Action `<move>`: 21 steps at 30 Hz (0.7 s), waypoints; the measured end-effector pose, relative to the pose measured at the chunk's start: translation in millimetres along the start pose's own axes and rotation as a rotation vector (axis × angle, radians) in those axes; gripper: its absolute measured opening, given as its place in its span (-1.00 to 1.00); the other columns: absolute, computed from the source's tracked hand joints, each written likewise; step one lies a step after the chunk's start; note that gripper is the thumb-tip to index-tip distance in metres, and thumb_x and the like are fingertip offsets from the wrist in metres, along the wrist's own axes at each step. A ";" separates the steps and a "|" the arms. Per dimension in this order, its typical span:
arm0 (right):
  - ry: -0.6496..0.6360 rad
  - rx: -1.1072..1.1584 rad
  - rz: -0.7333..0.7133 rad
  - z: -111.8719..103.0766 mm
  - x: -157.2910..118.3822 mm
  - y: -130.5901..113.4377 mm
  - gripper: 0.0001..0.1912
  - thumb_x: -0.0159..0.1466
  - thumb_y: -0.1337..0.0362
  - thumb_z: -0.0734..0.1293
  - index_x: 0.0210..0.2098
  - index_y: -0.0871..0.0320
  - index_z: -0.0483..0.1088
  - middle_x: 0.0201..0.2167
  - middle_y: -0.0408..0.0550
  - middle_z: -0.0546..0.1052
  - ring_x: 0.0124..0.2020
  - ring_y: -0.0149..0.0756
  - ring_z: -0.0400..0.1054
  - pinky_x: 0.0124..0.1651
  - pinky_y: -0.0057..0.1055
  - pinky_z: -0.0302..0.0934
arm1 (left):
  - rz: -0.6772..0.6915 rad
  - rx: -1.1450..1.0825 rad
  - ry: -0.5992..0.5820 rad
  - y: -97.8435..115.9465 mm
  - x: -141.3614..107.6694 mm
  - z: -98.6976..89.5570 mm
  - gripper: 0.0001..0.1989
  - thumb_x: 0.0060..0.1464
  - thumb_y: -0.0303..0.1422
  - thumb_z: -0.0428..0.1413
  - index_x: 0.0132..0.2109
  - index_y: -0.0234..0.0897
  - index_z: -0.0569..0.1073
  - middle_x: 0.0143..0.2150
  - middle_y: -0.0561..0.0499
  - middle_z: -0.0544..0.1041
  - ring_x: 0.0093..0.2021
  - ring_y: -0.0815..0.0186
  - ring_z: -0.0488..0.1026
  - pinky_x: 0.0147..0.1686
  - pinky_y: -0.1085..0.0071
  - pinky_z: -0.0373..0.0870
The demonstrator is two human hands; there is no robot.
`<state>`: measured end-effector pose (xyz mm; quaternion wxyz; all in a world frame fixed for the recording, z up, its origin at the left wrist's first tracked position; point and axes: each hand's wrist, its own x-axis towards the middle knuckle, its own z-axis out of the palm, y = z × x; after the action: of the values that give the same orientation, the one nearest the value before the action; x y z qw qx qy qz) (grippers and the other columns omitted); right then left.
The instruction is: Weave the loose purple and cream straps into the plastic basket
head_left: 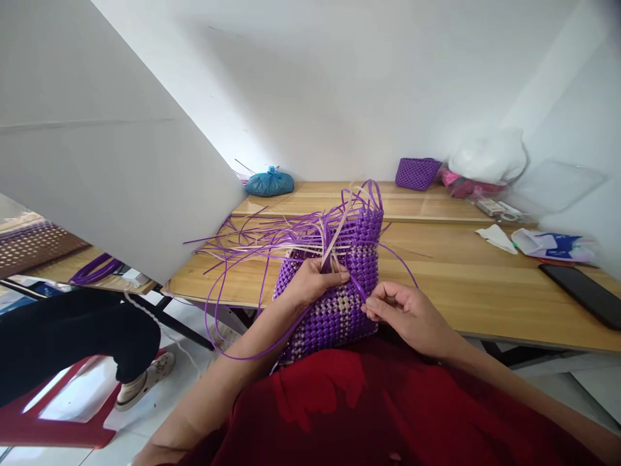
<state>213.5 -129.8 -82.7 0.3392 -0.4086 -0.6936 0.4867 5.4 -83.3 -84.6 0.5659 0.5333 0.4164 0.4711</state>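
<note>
A purple and cream woven basket (317, 322) leans between my lap and the table edge, with many loose purple and cream strips (272, 243) fanning out leftward from its top. My left hand (314, 282) lies against the upper weave, thumb and fingers closed on strips near the rim. To its right, my right hand (400, 314) pinches a purple strip (359, 288) that runs down from beside the left thumb. One long strip loops below my left forearm.
The wooden table (451, 285) holds a black phone (582, 294), packets and tissue at right. A small purple basket (417, 173), a white bag (490, 157) and a blue bag (270, 182) stand by the wall. At left are a partition and a person's leg (97, 330).
</note>
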 end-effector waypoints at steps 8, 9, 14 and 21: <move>0.039 -0.843 -0.446 -23.3 48.1 -54.7 -0.74 0.31 0.29 0.25 -0.03 0.02 0.45 -0.31 -0.07 0.56 -0.38 -0.27 0.39 -0.31 -0.36 0.12 | 0.011 -0.049 0.007 -1.9 3.5 0.3 -0.72 -0.38 -0.31 0.42 -0.47 -0.34 0.56 -0.51 0.04 0.50 -0.48 0.40 0.35 -0.36 0.41 0.27; -0.001 -0.924 -0.457 -23.6 56.2 -58.8 -0.79 0.29 0.30 0.27 -0.11 0.03 0.46 -0.39 -0.08 0.54 -0.45 -0.29 0.35 -0.38 -0.37 0.05 | 0.011 -0.057 0.003 -2.3 3.7 0.2 -0.72 -0.38 -0.31 0.42 -0.47 -0.35 0.56 -0.51 0.04 0.50 -0.48 0.40 0.35 -0.35 0.41 0.27; -0.134 -1.182 -0.503 -14.9 78.5 -67.5 -0.98 0.22 0.29 0.36 -0.34 0.07 0.42 -0.58 -0.15 0.41 -0.61 -0.40 0.15 -0.50 -0.36 -0.23 | 0.037 -0.102 -0.029 -6.2 5.2 0.0 -0.75 -0.32 -0.30 0.40 -0.46 -0.35 0.57 -0.48 0.02 0.52 -0.46 0.38 0.37 -0.32 0.39 0.28; 0.185 -1.147 -0.752 -68.6 88.1 -124.9 -0.82 0.25 0.33 0.33 -0.49 0.14 0.41 -0.55 -0.18 0.41 -0.46 -0.40 0.35 -0.44 -0.42 -0.04 | 0.042 -0.044 -0.015 -5.4 -3.4 -0.2 -0.77 -0.29 -0.29 0.39 -0.50 -0.32 0.55 -0.50 0.02 0.50 -0.48 0.41 0.33 -0.38 0.41 0.24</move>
<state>205.1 -47.5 63.0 0.2730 -0.2949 -0.9042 -0.1444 5.1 -86.5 -90.1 0.5708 0.5328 0.3903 0.4879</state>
